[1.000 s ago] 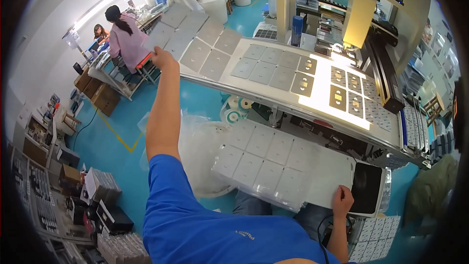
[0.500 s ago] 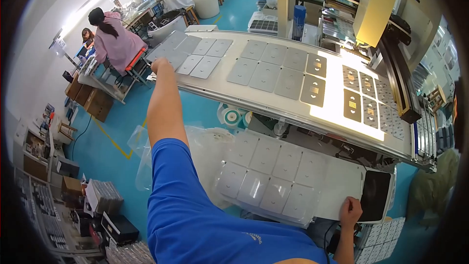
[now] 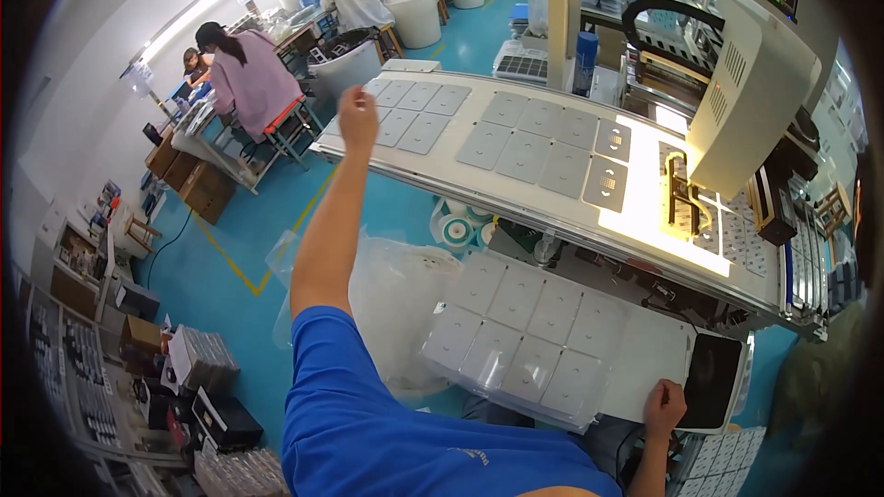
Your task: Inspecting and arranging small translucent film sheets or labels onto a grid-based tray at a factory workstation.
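Note:
My left hand (image 3: 357, 112) is raised at the left end of the long white work table, its fingers curled together. Whatever they hold, if anything, is hidden. Beside it, grey rectangular plates (image 3: 424, 132) lie in two rows on the table (image 3: 470, 149). My right hand (image 3: 663, 402) rests, loosely closed, at the edge of a white board (image 3: 635, 368) close to a dark panel (image 3: 711, 379). Left of that hand, a clear plastic tray (image 3: 520, 350) carries several pale grey plates. No object shows in the right hand.
A machine head (image 3: 750, 106) stands over the brightly lit right part of the table, where dark-patterned plates (image 3: 605, 182) lie. Clear plastic sheeting (image 3: 387, 313) hangs below the table's left part. A person in pink (image 3: 258, 78) sits at the far left, near a white bin (image 3: 354, 64).
My left hand has lifted off the plates at the table's left end, and more of them show as separate pieces. The machine head has shifted over the lit plates. My right hand stays put.

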`<action>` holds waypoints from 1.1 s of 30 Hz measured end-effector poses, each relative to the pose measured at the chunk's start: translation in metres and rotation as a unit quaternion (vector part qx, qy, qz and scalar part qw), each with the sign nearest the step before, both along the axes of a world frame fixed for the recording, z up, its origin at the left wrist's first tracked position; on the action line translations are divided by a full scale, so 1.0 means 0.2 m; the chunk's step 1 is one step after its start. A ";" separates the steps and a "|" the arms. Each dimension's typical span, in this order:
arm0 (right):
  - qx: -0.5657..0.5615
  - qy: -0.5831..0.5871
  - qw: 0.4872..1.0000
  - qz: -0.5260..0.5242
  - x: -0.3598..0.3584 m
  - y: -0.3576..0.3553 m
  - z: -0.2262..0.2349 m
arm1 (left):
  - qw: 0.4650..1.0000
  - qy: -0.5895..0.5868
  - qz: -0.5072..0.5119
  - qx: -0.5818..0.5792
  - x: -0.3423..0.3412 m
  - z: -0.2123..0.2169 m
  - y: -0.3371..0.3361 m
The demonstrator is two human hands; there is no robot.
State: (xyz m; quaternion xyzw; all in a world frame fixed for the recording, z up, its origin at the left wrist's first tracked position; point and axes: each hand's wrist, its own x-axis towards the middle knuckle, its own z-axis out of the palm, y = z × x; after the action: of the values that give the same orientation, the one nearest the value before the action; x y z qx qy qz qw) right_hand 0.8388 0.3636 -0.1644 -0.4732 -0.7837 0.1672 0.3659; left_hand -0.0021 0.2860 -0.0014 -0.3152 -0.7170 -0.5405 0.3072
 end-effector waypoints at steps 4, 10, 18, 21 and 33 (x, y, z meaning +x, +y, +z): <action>0.028 -0.001 1.000 -0.015 0.07 -0.02 -0.05 | 0.967 0.035 -0.210 -0.143 0.87 -0.06 0.02; 0.025 0.021 0.999 0.023 0.08 0.03 -0.12 | 0.749 -0.173 -0.559 -0.311 2.21 -0.54 -0.17; 0.029 0.062 0.997 0.044 0.12 0.00 -0.14 | 0.684 -0.451 -0.533 -0.209 2.76 -0.69 -0.15; 0.020 0.089 0.995 0.043 0.15 -0.02 -0.10 | 0.822 -0.158 -0.478 -0.266 2.78 -0.82 -0.09; 0.024 0.467 0.850 -0.242 1.45 0.94 0.68 | 0.768 -0.355 -0.474 -0.244 2.82 -0.80 -0.11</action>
State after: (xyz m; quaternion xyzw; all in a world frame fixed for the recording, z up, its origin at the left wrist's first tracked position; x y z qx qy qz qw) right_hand 1.1292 0.5526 -0.0283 -0.5048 -0.3847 0.2559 0.7292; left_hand 0.5623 0.2636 -0.1608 -0.4651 -0.6425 -0.4975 -0.3512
